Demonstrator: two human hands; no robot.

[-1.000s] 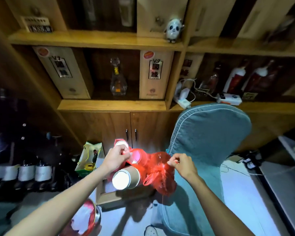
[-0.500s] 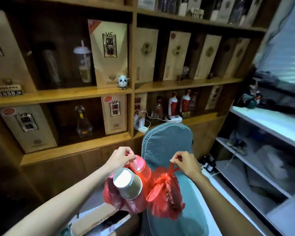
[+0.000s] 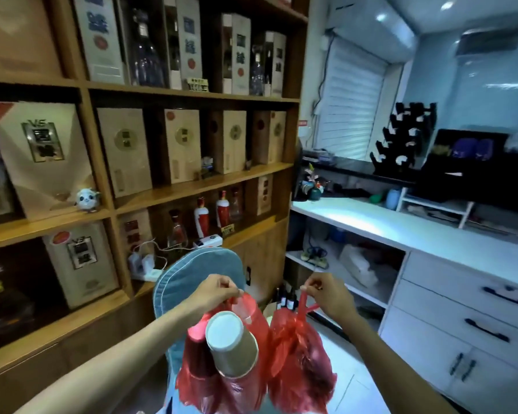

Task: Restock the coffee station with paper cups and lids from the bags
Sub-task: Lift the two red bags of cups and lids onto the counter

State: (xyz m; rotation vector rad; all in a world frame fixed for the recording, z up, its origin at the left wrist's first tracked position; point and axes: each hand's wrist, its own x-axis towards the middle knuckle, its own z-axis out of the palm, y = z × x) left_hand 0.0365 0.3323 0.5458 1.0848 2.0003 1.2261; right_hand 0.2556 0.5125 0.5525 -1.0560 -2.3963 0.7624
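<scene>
Left hand (image 3: pixel 214 294) pinches cup bag (image 3: pixel 222 372), right hand (image 3: pixel 326 295) pinches second bag (image 3: pixel 299 363), contents unclear, before white counter (image 3: pixel 401 231), wooden shelves (image 3: pixel 198 186) left.

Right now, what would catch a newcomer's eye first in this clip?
Two red plastic bags hang low in the middle: the left hand pinches the left bag, the right hand the right bag. A paper cup pokes out of the left bag. Wooden shelves of boxed bottles fill the left; a white counter runs right.
</scene>
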